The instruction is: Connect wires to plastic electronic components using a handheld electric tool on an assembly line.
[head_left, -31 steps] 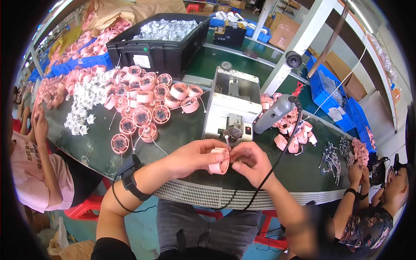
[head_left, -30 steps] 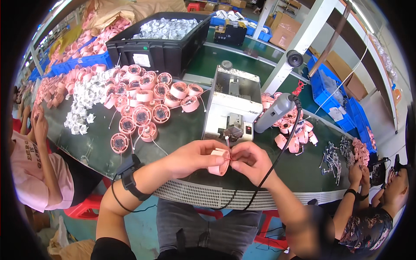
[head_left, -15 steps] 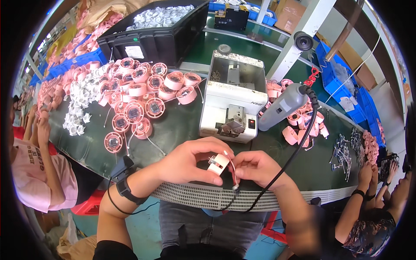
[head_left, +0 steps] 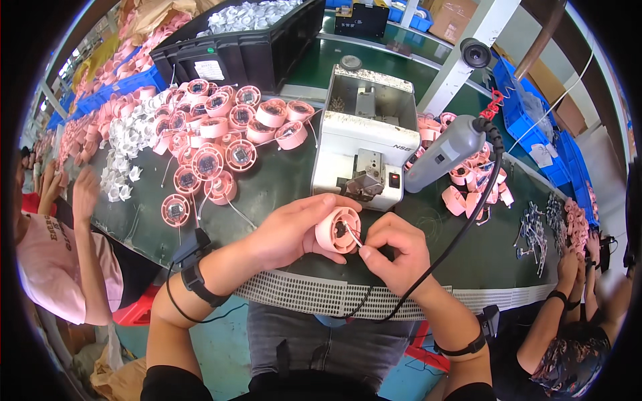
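Observation:
My left hand (head_left: 294,230) is closed around a pink round plastic housing (head_left: 326,232), its open face turned toward my right hand. Inside the ring a dark part shows, too small to make out. My right hand (head_left: 401,257) pinches a thin wire lead (head_left: 354,238) between thumb and forefinger, right at the housing's opening. Just beyond both hands stands a white screw feeder (head_left: 364,144) with a metal pick-up block in front. A grey electric screwdriver (head_left: 445,155) with a black cord hangs to its right.
Pink housings with circuit boards and wires (head_left: 207,160) are piled at left beside white plastic pieces (head_left: 124,154). A black bin (head_left: 247,57) stands behind them. More pink housings (head_left: 468,187) and wire bundles (head_left: 531,234) lie at right. Co-workers sit on both sides.
My left hand has turned the housing so its open face shows. My right hand has shifted slightly right and now holds the lead at the opening.

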Action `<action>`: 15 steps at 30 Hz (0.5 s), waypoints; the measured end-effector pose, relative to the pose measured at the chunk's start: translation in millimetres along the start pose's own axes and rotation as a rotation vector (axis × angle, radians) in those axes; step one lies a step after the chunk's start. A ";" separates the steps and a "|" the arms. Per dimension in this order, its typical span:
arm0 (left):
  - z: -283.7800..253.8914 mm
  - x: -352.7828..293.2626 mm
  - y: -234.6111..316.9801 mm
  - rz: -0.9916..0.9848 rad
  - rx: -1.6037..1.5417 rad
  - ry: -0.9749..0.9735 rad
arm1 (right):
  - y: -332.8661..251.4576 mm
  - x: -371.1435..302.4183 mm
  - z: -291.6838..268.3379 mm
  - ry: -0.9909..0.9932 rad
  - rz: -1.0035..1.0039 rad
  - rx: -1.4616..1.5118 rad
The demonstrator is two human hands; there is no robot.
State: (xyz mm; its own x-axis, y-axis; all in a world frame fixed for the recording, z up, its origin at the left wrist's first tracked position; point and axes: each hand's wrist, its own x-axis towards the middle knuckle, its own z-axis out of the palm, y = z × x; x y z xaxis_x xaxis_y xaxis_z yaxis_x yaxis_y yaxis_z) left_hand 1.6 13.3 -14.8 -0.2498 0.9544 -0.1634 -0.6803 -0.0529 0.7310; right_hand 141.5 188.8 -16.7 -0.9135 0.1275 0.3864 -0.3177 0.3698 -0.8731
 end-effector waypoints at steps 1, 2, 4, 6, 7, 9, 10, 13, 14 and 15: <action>1.2 0.5 -0.6 -0.001 -0.001 -0.001 | -2.5 1.0 1.5 0.005 -0.034 -0.106; 3.1 0.6 -1.2 -0.010 0.035 0.011 | -4.4 1.9 2.6 0.015 -0.024 -0.139; 7.1 0.3 -2.3 -0.020 0.070 0.023 | -3.4 2.3 5.4 0.029 -0.031 -0.125; 9.6 0.0 -3.2 -0.053 0.045 0.005 | -3.7 2.4 8.5 0.043 -0.042 -0.111; 8.8 0.5 -4.9 -0.052 0.046 0.005 | -5.5 0.5 10.3 0.078 0.065 -0.064; 5.7 1.5 -7.5 -0.036 0.094 0.008 | -7.8 -0.4 11.9 0.110 0.166 -0.016; 7.6 1.4 -7.4 -0.005 0.084 0.022 | -8.4 -0.5 11.7 0.153 0.247 0.041; 3.4 1.1 -9.9 0.201 0.171 0.079 | -8.8 1.7 7.9 0.245 0.085 -0.118; 5.1 0.3 -9.5 0.248 0.156 0.109 | -15.1 3.0 4.7 0.257 -0.082 -0.313; 7.6 -0.3 -8.8 0.248 0.155 0.112 | -18.4 4.3 2.2 0.268 -0.250 -0.507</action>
State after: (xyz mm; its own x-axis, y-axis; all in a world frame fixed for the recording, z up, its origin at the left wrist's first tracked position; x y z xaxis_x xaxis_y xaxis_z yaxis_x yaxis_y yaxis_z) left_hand 12.9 15.7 -16.1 -0.4750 0.8794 -0.0334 -0.4784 -0.2262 0.8485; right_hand 142.8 180.5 0.3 -0.7108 0.1827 0.6792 -0.2933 0.8007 -0.5223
